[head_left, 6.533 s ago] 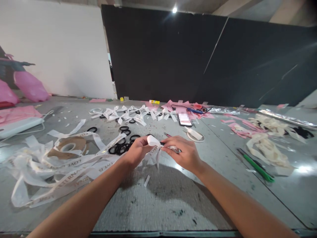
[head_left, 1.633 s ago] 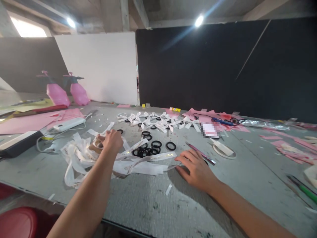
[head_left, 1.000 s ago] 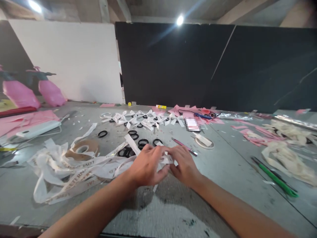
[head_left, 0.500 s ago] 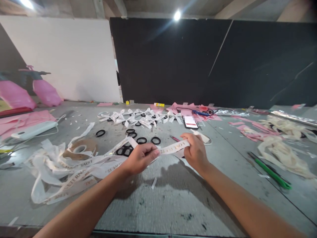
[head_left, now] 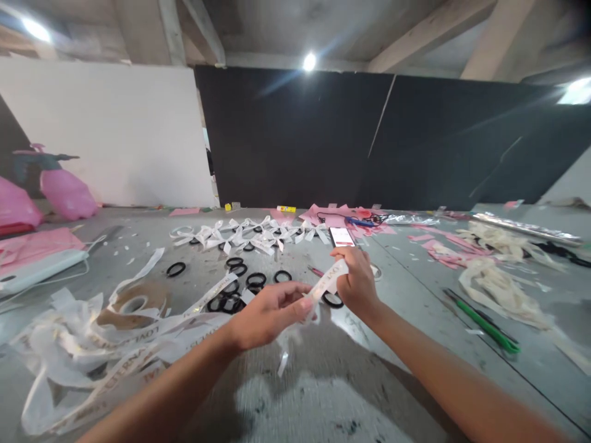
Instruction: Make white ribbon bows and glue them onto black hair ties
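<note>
A white ribbon with gold lettering (head_left: 329, 280) stretches at a slant between my two hands above the table. My right hand (head_left: 357, 280) pinches its upper end, fingers curled in. The lower end lies between the thumb and fingers of my left hand (head_left: 277, 312), which are loosely closed around it. Just below my right hand a black ring (head_left: 332, 300) rests on the table. Several more black rings (head_left: 255, 280) lie beyond my left hand. Left of it a loose heap of the same lettered ribbon (head_left: 92, 369) spreads around a cardboard spool (head_left: 157, 296).
At the back lie several black rings tied with white ribbon (head_left: 249, 234). A phone (head_left: 342, 237) is behind my right hand. A green-handled cutter or scissors (head_left: 489, 329) and cream fabric strips (head_left: 498, 292) lie right. Pink sheets (head_left: 41, 246) and a white device (head_left: 41, 271) lie left.
The ribbon, nearly level before, now slants up toward my right hand. My left fingers have loosened and spread a little. The view has tilted upward and shifted right.
</note>
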The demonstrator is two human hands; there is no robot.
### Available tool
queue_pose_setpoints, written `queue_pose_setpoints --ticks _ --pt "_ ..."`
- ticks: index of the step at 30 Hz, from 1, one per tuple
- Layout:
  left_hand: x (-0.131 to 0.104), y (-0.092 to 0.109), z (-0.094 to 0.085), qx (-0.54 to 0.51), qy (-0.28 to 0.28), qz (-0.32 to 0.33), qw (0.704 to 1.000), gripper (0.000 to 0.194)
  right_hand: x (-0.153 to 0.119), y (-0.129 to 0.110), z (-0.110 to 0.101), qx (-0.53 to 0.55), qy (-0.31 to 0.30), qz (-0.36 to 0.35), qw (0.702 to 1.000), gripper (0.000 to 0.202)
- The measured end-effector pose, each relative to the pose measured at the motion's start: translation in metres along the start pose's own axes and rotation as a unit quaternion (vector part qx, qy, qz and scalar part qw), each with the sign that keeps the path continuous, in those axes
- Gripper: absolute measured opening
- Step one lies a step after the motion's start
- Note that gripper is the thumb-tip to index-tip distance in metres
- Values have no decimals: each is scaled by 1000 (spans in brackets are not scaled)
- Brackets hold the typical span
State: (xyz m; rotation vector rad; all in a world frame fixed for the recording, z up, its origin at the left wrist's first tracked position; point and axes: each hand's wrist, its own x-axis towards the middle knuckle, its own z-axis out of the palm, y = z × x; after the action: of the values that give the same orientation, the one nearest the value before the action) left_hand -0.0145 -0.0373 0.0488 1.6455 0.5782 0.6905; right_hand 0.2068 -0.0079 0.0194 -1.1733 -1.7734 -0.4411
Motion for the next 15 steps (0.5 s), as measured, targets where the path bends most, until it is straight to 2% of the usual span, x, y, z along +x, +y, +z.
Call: queue_pose_setpoints --ticks 3,5,8,9,11,13,14,15 --pt "22 19 7 -9 17 -7 1000 37 39 -13 -5 2 -10 -40 999 26" --pt "40 32 6 11 67 34 997 35 70 -15 -11 -26 -31 -36 999 25" --pt "65 52 -4 -16 179 90 980 33 113 -12 -27 -22 -85 55 995 51" --pt "71 58 -9 -45 206 97 973 30 122 -12 -35 5 -115 101 988 49" --pt "78 69 -16 -101 235 100 961 26 134 -14 -49 70 -185 175 965 26" --pt "77 76 -22 -123 245 101 956 25 136 -21 -60 141 -226 189 945 39" --pt "74 78 -24 -118 249 101 956 25 136 -25 -63 172 -215 177 945 45" --pt "71 80 -25 -107 254 102 956 24 135 -29 -66 177 -168 169 955 50"
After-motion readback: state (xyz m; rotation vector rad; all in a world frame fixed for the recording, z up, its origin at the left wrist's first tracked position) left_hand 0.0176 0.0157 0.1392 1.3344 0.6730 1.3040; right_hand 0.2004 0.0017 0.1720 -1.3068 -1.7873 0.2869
